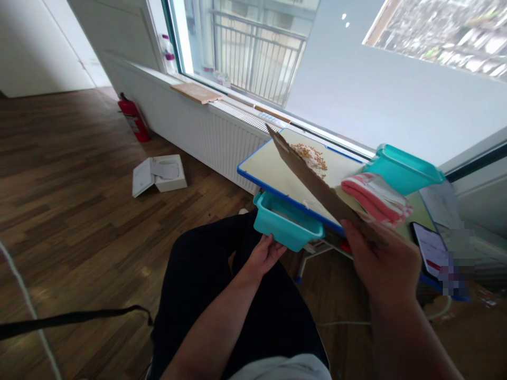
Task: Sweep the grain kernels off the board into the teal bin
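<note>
Right fingers (pixel 358 247) grip the cardboard (pixel 311 180), long axis slanting past the pile (pixel 311 157); left fingers (pixel 276 251) hold the bin (pixel 287 229) just below the tabletop (pixel 271 164).

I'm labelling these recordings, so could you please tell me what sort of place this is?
Probably an indoor room, perhaps an office or classroom: a radiator below the window, a fire extinguisher and a table.

Daylight from the window (pixel 257 21) brightens the upper half, while the wooden floor (pixel 79 158) lies dimmer. Two glare spots dot the pale panel (pixel 344 68). Fine detail is soft, wide-angle distortion stretches the edges, and pixelation masks a patch at right.
</note>
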The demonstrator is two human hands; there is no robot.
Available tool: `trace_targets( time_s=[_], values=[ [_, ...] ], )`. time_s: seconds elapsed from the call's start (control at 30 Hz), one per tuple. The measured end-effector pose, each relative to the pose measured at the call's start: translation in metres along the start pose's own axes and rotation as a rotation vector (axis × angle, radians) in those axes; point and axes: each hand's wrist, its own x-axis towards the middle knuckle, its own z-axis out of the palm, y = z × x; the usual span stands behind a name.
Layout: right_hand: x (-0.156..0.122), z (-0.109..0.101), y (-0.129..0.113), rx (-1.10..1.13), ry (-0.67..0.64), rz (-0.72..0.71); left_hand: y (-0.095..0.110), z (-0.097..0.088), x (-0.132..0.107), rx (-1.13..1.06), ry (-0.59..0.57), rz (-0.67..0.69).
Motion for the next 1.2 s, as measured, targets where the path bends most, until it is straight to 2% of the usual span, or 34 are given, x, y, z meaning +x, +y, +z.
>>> trace_targets(
  time_s=[0.07,0.1,0.17,0.27,0.37,0.47,0.57,0.67,0.8,0.97,1.2],
  values=[
    [0.041,0.019,0.005,0.201,-0.061,-0.033,0.0,0.0,0.0,-0.001,-0.001,0.003],
    [0.063,0.035,0.009,0.306,-0.1,-0.043,0.0,0.0,0.0,0.001,0.0,0.008],
    [0.107,0.078,0.018,0.566,-0.197,-0.003,-0.001,-0.001,0.001,0.005,-0.007,0.019],
    [0.157,0.155,0.032,0.94,-0.307,0.204,-0.001,-0.003,0.001,0.012,-0.034,0.036],
    [0.18,0.216,0.042,1.095,-0.4,0.365,0.0,-0.007,0.003,0.013,-0.042,0.05],
    [0.187,0.247,0.047,1.153,-0.467,0.413,0.002,-0.012,0.007,0.006,-0.033,0.062],
    [0.189,0.255,0.05,1.156,-0.483,0.438,0.008,-0.018,0.011,-0.008,-0.007,0.087],
    [0.19,0.252,0.054,1.138,-0.513,0.462,0.015,-0.022,0.012,-0.02,0.031,0.111],
    [0.188,0.242,0.062,1.115,-0.543,0.503,0.023,-0.022,0.011,-0.015,0.054,0.128],
    [0.186,0.228,0.069,1.118,-0.556,0.561,0.029,-0.023,0.009,0.0,0.027,0.149],
    [0.183,0.206,0.076,1.104,-0.588,0.615,0.027,-0.024,0.009,-0.005,0.006,0.128]
  ],
)
